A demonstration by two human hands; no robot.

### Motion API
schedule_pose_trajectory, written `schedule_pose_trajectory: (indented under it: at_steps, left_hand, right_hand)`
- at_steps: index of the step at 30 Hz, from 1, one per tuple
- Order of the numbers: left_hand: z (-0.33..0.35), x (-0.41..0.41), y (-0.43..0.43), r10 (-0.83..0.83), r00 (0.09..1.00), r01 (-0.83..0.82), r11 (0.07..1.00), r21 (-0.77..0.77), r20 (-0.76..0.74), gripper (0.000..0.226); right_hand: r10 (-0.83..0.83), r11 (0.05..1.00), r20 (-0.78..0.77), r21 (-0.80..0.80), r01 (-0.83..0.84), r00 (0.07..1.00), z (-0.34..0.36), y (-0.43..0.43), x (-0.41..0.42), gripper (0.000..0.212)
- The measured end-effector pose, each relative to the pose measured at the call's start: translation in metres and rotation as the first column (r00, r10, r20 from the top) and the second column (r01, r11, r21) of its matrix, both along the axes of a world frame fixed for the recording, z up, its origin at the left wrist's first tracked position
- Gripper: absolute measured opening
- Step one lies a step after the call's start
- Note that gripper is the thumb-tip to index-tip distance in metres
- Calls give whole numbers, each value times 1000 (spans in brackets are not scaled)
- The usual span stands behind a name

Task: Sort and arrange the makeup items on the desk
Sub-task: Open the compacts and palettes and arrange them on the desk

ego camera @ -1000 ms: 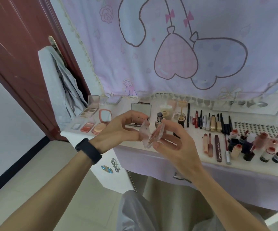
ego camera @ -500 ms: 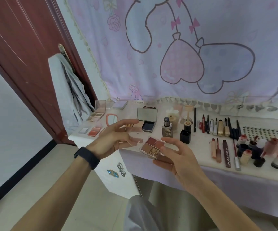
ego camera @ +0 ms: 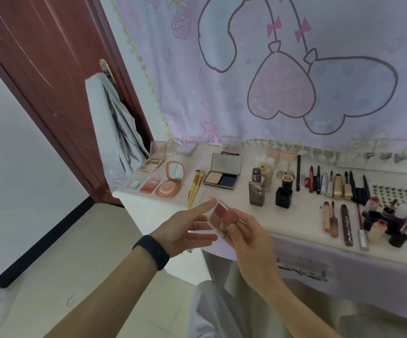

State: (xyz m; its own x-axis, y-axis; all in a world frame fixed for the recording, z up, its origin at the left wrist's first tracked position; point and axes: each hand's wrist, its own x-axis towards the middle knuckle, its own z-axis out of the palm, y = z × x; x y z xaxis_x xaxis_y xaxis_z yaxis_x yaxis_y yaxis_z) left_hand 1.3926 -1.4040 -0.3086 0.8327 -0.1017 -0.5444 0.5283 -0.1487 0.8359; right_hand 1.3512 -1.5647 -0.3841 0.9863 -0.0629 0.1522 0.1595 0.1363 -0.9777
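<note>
Counter (ego camera: 302, 215) is carrying sorted rows: open compacts (ego camera: 170, 181) at left, pencils and tubes (ego camera: 339, 184) at right. Right hand (ego camera: 249, 237) is pinching a small four-pan palette (ego camera: 222, 217), grip closed on its near edge. The palette is hanging in the air at the counter's front edge, pans up. Left hand (ego camera: 185, 228) is lying straight-fingered beside it, possibly touching the clear lid, grasping nothing. Judgement: light, rigid, slick plastic with fragile pressed powder. Side edges are looking best for gripping, kept level.
</note>
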Motion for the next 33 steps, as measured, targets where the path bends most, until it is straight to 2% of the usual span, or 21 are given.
schedule_pose_trajectory:
  at_steps: [3, 7, 15, 18, 22, 25, 30, 31, 33]
  left_hand:
    - [4, -1, -6, -92, 995, 87, 990, 108, 38, 56]
    - [4, 2, -9, -90, 992, 72, 979, 189, 87, 55]
    - [5, 10, 0, -55, 988, 18, 966, 257, 141, 73]
    - [6, 17, 8, -50, 983, 0, 962, 274, 177, 78]
    - [15, 33, 26, -61, 955, -46, 936, 350, 290, 68]
    - [30, 51, 44, -51, 925, -109, 913, 393, 376, 73]
    - [63, 102, 66, -66, 841, -272, 805, 527, 537, 85]
    - [69, 115, 69, -84, 829, -294, 776, 558, 553, 79]
    - [77, 141, 71, -109, 829, -308, 731, 610, 549, 51]
  right_hand:
    - [-7, 996, 31, -91, 9, 999, -7, 6, -3, 32]
    - [-34, 984, 61, -170, 44, 998, -14, 10, -3, 32]
    - [19, 994, 10, -106, -18, 1000, -12, 10, 2, 27]
    - [76, 968, -30, -236, -81, 997, -8, 7, 7, 30]
    - [114, 849, -49, -515, -123, 992, -8, -1, 19, 26]
    - [120, 658, 22, -751, -63, 993, -10, -5, 36, 33]
    - [216, 429, 120, -903, 17, 969, -18, 3, 72, 45]
    - [232, 391, 116, -920, 16, 966, -19, 5, 80, 48]
    - [272, 308, 101, -951, 13, 957, -21, 10, 94, 52]
